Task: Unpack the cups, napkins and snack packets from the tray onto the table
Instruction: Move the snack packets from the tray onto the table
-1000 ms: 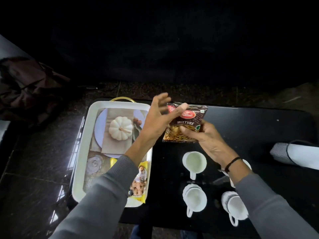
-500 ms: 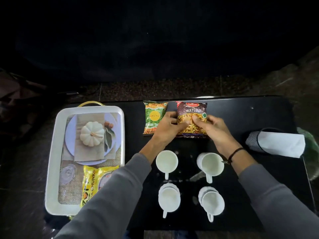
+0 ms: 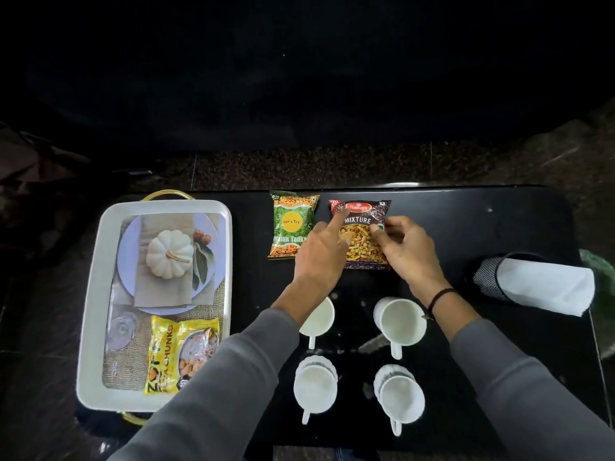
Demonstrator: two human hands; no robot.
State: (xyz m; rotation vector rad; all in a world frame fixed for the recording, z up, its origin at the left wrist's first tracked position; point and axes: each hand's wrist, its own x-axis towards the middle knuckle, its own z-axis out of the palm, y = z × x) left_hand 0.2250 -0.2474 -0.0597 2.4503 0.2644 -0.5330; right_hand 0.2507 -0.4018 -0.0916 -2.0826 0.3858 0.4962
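- The brown Mixture packet lies flat on the black table, at the far side, just right of the green packet. The two packets lie close together but apart.
- A second ago the brown packet was held up in the air between both hands. Half a second ago it was already down on the table, and it has stayed where it was set.
- The left hand covers the packet's near left corner. Its forefinger now stretches straight out to the far left corner by the red logo, where before it was bent at the packet's middle. This grip is apart, touching and not clasping.
- The right hand has slid from the middle to the packet's right edge. Its grip is clamped there, thumb on the printed face and fingers curled at the rim.
- Four white cups stand nearer on the table as before: far left cup, partly under the left wrist, far right cup, near left cup and near right cup.
- The napkin roll lies at the table's right end, unmoved.
- The white tray sits at the left, with the yellow packet still in its near half.
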